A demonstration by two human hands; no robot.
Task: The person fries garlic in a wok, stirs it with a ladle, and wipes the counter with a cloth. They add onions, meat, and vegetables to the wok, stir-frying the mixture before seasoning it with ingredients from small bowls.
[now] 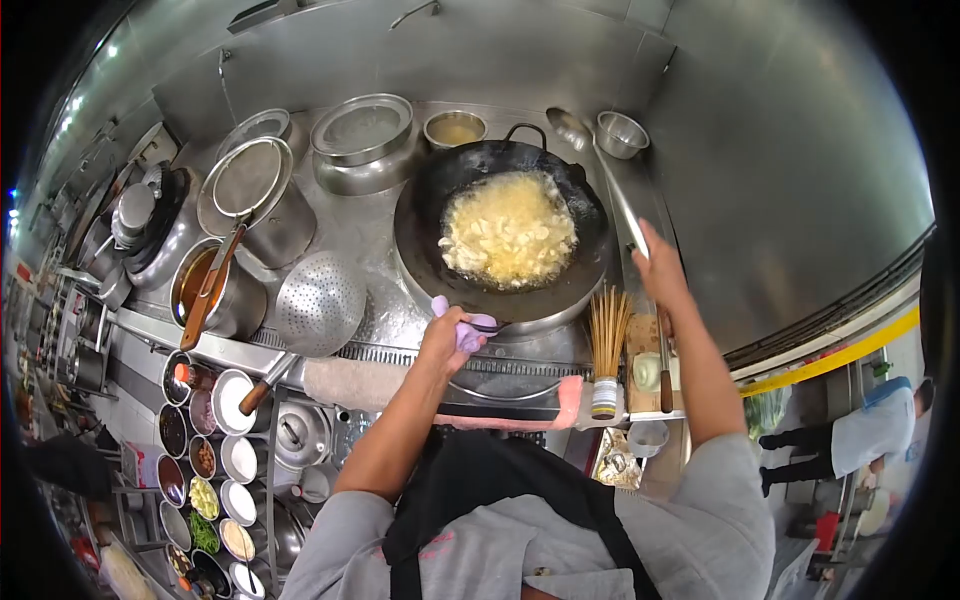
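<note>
A black wok (420, 235) sits on the range, with pale food pieces (508, 228) bubbling in oil inside it. My left hand (447, 338) is closed around a purple cloth (468, 330) at the wok's near handle. My right hand (660, 268) grips the long metal shaft of a ladle (618, 200). The ladle's bowl is raised beyond the wok's far right edge, close to a small steel bowl (622, 135). A bundle of thin wooden sticks (608, 335) stands between the wok and my right forearm.
A perforated skimmer (320, 303) lies left of the wok. Behind it stand a pot of dark orange liquid (238, 300), a fine strainer (248, 178) and a lidded pot (365, 165). Several seasoning bowls (238, 460) line the lower left. Another person (872, 432) stands far right.
</note>
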